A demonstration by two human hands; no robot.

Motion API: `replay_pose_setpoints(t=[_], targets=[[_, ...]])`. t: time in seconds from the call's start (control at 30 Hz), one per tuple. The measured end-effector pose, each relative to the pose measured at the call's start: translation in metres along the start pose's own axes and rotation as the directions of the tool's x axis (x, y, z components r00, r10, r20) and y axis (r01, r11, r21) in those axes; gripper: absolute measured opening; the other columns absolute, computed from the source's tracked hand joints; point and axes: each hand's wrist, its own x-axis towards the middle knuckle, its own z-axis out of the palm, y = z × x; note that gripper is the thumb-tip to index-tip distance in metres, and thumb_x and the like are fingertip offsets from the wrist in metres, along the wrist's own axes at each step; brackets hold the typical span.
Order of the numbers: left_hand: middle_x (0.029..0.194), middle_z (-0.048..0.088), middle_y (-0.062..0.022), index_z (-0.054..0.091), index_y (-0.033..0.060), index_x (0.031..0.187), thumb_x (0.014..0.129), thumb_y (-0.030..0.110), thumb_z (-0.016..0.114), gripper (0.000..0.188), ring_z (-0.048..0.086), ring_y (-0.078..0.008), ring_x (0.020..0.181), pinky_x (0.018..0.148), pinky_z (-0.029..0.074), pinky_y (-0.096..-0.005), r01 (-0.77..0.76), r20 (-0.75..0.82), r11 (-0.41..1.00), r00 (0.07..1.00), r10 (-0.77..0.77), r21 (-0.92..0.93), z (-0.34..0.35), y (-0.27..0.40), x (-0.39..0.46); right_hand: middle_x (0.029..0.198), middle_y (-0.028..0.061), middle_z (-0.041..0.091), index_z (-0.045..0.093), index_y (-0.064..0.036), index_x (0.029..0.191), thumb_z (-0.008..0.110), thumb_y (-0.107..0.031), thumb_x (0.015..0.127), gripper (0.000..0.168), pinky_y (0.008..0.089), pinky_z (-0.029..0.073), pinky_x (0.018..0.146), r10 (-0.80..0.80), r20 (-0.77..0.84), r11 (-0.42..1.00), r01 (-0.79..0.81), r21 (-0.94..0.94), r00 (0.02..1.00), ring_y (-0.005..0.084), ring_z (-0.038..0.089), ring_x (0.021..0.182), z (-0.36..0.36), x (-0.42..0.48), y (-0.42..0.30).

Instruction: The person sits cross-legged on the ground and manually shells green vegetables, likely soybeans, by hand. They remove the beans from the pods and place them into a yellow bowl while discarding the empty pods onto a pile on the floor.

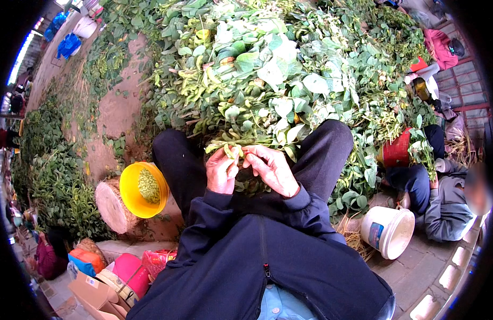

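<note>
Both hands are between my knees, at the near edge of a big heap of leafy soybean plants (246, 60). My left hand (223, 170) pinches a green soybean pod (232, 152) between thumb and fingers. Close beside it on the right, my right hand (272, 168) has its thumb and forefinger together on a green stem (266, 141) of a plant with pods. More pods (218, 145) hang just beyond the fingertips. Left of my knee, a yellow bucket (126, 188) holds shelled green beans (149, 187).
A round straw block (112, 208) stands by the yellow bucket. At right are a white bucket (380, 230), a red bucket (395, 150) and a seated person (446, 200) holding a plant. Lower left lie a cardboard box (92, 298) and a pink cushion (130, 270).
</note>
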Motion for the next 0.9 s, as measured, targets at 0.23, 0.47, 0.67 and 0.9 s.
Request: replay_pose_setpoints(t=[0.23, 0.47, 0.67, 0.9], targets=[[0.083, 0.062, -0.0009, 0.064, 0.0016, 0.105, 0.097, 0.007, 0.058, 0.011, 0.040, -0.0015, 0.048, 0.044, 0.029, -0.0174, -0.041, -0.023, 0.999, 0.999, 0.041, 0.000, 0.001, -0.004, 0.001, 0.082, -0.0003, 0.066, 0.065, -0.002, 0.115, 0.056, -0.008, 0.098, 0.020, 0.0202, 0.043, 0.055, 0.020, -0.042, 0.998, -0.018, 0.058, 0.999, 0.0049, 0.052, 0.061, 0.002, 0.001, 0.004], [0.081, 0.062, -0.0021, 0.063, 0.0011, 0.104, 0.098, 0.006, 0.056, 0.011, 0.040, -0.0026, 0.047, 0.045, 0.029, -0.0181, -0.038, 0.069, 0.995, 0.997, 0.044, -0.092, -0.011, -0.011, 0.003, 0.084, -0.0027, 0.065, 0.064, -0.003, 0.114, 0.058, -0.017, 0.099, 0.021, 0.0184, 0.037, 0.054, 0.137, 0.120, 0.895, -0.174, 0.410, 0.983, 0.0020, 0.046, 0.061, -0.008, -0.003, -0.006], [0.079, 0.060, -0.0010, 0.063, -0.0001, 0.105, 0.098, 0.009, 0.057, 0.012, 0.038, -0.0025, 0.048, 0.045, 0.028, -0.0178, -0.069, 0.004, 0.996, 0.998, 0.069, 0.064, -0.001, -0.007, -0.002, 0.084, -0.0026, 0.065, 0.064, -0.003, 0.111, 0.058, -0.017, 0.098, 0.020, 0.0189, 0.038, 0.057, 0.097, 0.082, 0.932, -0.120, 0.343, 0.992, 0.0024, 0.048, 0.063, -0.003, 0.000, 0.002], [0.073, 0.059, 0.0048, 0.063, 0.0057, 0.096, 0.090, 0.006, 0.068, 0.008, 0.044, -0.0012, 0.053, 0.045, 0.029, -0.0180, -0.153, -0.050, 0.930, 0.982, 0.180, 0.333, 0.013, -0.008, -0.006, 0.080, -0.0031, 0.065, 0.065, -0.002, 0.101, 0.055, -0.007, 0.098, 0.013, 0.0197, 0.038, 0.059, 0.073, 0.017, 0.975, -0.075, 0.209, 0.997, 0.0020, 0.048, 0.066, 0.005, 0.001, 0.003]])
